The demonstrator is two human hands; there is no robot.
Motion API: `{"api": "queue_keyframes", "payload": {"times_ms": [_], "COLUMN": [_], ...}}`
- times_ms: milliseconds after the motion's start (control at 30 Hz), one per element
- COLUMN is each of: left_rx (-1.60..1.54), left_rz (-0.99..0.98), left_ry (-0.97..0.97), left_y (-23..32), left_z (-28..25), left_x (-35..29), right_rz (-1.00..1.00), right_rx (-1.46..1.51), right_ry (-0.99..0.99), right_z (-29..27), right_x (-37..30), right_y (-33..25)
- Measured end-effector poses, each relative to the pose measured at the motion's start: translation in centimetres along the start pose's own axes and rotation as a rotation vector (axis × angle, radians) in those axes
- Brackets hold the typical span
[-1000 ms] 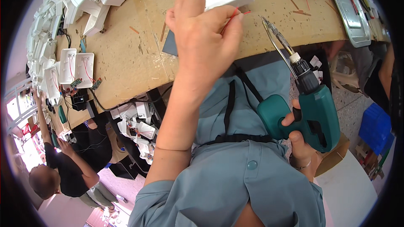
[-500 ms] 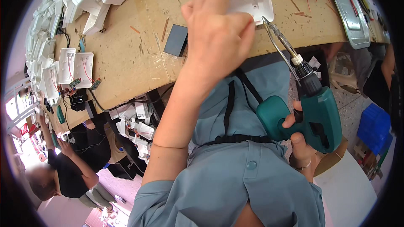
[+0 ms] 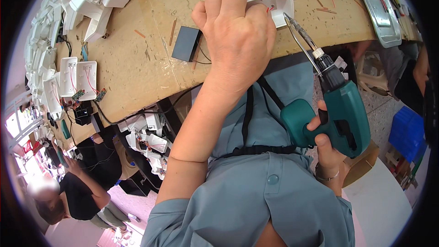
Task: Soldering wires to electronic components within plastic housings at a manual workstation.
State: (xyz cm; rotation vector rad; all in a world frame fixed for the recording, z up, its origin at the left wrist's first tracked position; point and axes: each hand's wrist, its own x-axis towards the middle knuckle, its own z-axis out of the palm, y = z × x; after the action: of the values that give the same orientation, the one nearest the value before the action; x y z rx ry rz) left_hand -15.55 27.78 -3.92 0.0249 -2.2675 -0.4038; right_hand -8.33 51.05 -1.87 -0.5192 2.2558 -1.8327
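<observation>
A white open plastic case (image 3: pixel 284 5) sits near the table's front edge, its inside facing up. My left hand (image 3: pixel 238 29) is curled over its left end and closed on it; the fingertips are mostly hidden. A bit of red wire (image 3: pixel 269 9) shows inside the case beside that hand. My right hand (image 3: pixel 327 148) grips a green pistol-shaped soldering gun (image 3: pixel 347 121) low on the right, a finger at its black trigger. The gun's metal tip (image 3: pixel 288 18), with a thin guide tube alongside, reaches the case's near right edge.
A dark rectangular block (image 3: pixel 186 44) lies left of my left hand. White cases with red wires (image 3: pixel 86 80) and a heap of white housings (image 3: pixel 93 0) line the left. A metal tray (image 3: pixel 379 13) stands at right. Another person (image 3: pixel 82 187) works at lower left.
The case now tilts more, and red wire shows in it. My left hand has turned slightly over it. The soldering gun has shifted slightly up and left in view.
</observation>
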Motion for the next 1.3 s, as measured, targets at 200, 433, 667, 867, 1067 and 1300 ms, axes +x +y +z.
{"api": "queue_keyframes", "payload": {"times_ms": [200,433,667,867,1067,1300], "left_rx": [0.035,0.042,0.015,-0.026,-0.027,-0.033], "left_rz": [-0.023,-0.036,-0.001,-0.020,-0.022,-0.021], "left_ry": [-0.011,-0.033,0.020,0.053,0.057,0.057], "left_y": [0.3,0.7,0.5,0.7,0.7,0.7], "left_z": [0.1,-0.1,0.3,0.1,0.1,0.1], "left_x": [0.0,0.2,0.2,0.3,0.3,0.3], "right_rz": [0.041,0.102,0.107,0.121,0.122,0.111], "right_rx": [0.099,0.162,0.159,0.158,0.146,0.012], "right_ry": [0.030,0.066,0.042,0.032,0.002,-0.034], "right_z": [0.1,-0.1,-0.6,-0.8,-1.2,-2.0], "right_x": [1.0,2.3,3.2,3.4,3.4,3.7], "right_y": [0.1,0.0,0.0,0.0,0.1,-0.5]}}
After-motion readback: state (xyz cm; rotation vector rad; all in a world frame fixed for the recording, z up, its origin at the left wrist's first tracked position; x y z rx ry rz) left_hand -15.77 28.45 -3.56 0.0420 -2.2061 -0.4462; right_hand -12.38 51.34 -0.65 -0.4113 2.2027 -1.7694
